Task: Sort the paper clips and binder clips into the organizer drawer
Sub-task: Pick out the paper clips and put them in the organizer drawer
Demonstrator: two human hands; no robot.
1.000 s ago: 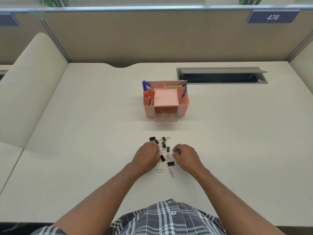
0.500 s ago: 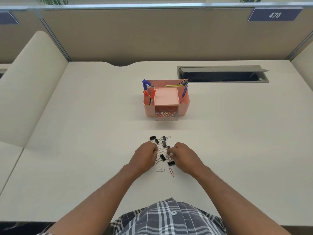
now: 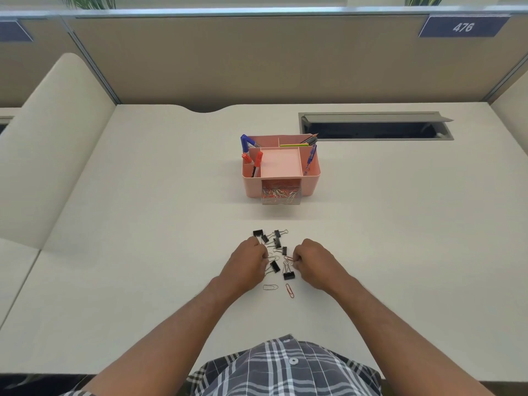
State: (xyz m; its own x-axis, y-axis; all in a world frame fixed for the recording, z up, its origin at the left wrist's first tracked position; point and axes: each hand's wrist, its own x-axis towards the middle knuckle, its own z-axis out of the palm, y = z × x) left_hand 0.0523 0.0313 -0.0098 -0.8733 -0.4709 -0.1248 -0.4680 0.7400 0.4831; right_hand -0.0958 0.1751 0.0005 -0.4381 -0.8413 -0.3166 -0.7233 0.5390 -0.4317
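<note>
**A:** What do you have on your left side?

**B:** Your left hand [image 3: 248,264] sits on the white desk [image 3: 143,224], at about 9 o'clock from the little pile of clips. Your fingers are curled down at the pile's edge. I cannot tell if they are holding a clip or just touching one.

**A:** And in the middle?

**B:** The black binder clips [image 3: 274,244] lie in a loose bunch between your two hands. Some wire paper clips are mixed in with them. At 6 o'clock from the bunch, a silver paper clip [image 3: 270,287] and a red paper clip [image 3: 289,290] lie flat, side by side, apart from the rest. At 12 o'clock from the bunch, well apart from it, stands the pink organizer [image 3: 310,181]. Its clear drawer [image 3: 281,195] is pulled out at the front and has many colored paper clips in it. Pens and markers stand in its top parts.

**A:** And on your right?

**B:** Your right hand [image 3: 314,261] is at 3 o'clock from the pile. Your fingertips pinch a reddish paper clip [image 3: 289,258] at the pile's edge. Far off at 1 o'clock, a gray slot [image 3: 374,127] is open in the desk.
</note>
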